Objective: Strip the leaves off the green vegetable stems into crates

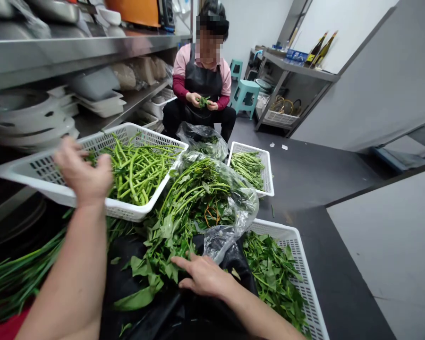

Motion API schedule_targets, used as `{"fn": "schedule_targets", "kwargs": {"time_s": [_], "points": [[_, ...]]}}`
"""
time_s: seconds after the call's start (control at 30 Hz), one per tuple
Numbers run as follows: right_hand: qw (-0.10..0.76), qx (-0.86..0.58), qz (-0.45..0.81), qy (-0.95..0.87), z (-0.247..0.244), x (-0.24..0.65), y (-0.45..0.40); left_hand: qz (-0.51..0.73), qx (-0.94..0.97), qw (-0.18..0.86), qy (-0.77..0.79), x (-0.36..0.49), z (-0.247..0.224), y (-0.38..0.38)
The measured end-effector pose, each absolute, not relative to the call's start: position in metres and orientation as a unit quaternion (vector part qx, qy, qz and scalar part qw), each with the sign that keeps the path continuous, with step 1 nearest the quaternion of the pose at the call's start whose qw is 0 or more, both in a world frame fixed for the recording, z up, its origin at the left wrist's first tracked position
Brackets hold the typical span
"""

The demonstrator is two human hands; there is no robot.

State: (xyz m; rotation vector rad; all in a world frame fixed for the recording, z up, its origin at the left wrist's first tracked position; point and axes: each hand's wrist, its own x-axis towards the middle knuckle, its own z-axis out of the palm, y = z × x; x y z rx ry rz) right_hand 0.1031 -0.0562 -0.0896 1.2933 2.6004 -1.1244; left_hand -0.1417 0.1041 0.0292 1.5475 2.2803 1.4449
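My left hand [85,172], blurred, is raised over the left end of a white basket [127,208] of cut green stems [138,167]. Its fingers are apart, with nothing seen in them. Low in the middle, my right hand [201,274] touches the leaves of a leafy green bunch [177,217], index finger stretched out and thumb apart. This bunch spreads from a clear plastic bag [246,198] onto a black apron over my lap. Right of my right hand, another white basket [301,250] holds loose leaves [272,269].
Opposite sits a person [203,71] holding a small green sprig [203,101]. Metal shelves [74,52] with dishes line the left. A small basket [269,174] of green stems is on the floor. Behind are teal stools [246,94] and a metal rack [297,68].
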Motion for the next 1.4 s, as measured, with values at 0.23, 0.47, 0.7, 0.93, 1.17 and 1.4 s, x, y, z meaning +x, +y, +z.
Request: {"fn": "schedule_targets", "kwargs": {"time_s": [0.23, 0.47, 0.7, 0.93, 1.17, 1.4], "points": [[0.000, 0.478, -0.321, 0.818, -0.067, 0.119, -0.072, 0.127, 0.648, 0.190, 0.727, -0.025, -0.067, 0.152], [-0.056, 0.506, -0.362, 0.781, -0.078, 0.141, -0.073, 0.068, 0.671, 0.151, 0.723, -0.041, -0.090, 0.137], [-0.216, 0.556, -0.369, 0.713, -0.066, 0.141, -0.053, 0.227, 0.667, 0.134, 0.697, -0.058, 0.005, 0.103], [-0.445, 0.506, -0.440, 0.593, -0.027, 0.149, -0.039, 0.595, 0.464, 0.384, 0.533, -0.070, 0.093, 0.069], [-0.311, 0.385, -0.572, 0.654, 0.005, 0.152, -0.030, 0.640, 0.367, 0.447, 0.507, -0.072, 0.091, 0.067], [-0.191, 0.301, -0.724, 0.590, -0.007, 0.139, -0.034, 0.650, 0.372, 0.436, 0.498, -0.068, 0.089, 0.064]]}}
